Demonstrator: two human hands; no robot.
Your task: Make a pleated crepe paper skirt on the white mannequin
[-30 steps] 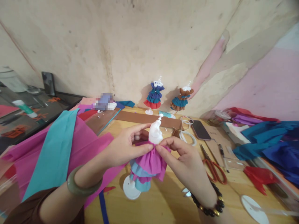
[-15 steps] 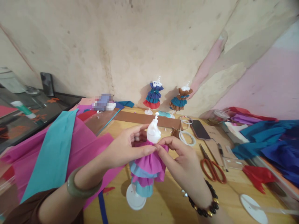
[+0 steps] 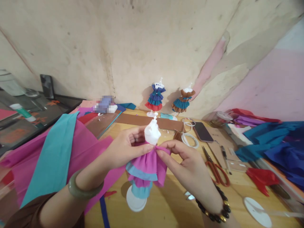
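Observation:
A small white mannequin (image 3: 152,131) on a round white base (image 3: 136,199) wears a tiered skirt (image 3: 148,163) of magenta and light blue crepe paper. My left hand (image 3: 129,145) wraps round the mannequin's far side, its thumb pressing the magenta paper at the waist. With thumb and forefinger, my right hand (image 3: 179,158) pinches the edge of the top magenta layer just right of the waist. The fingers of my left hand behind the figure are partly hidden.
Orange-handled scissors (image 3: 216,171), a pen (image 3: 225,158) and a phone (image 3: 203,131) lie at the right. Two dressed mannequins (image 3: 155,98) stand by the wall. Magenta and turquoise paper (image 3: 53,152) covers the left. A white disc (image 3: 257,211) lies at the lower right.
The mannequin has shifted slightly left and tilts more. My right hand has pulled the magenta edge outward to the right, and the top layer hangs differently over the blue one.

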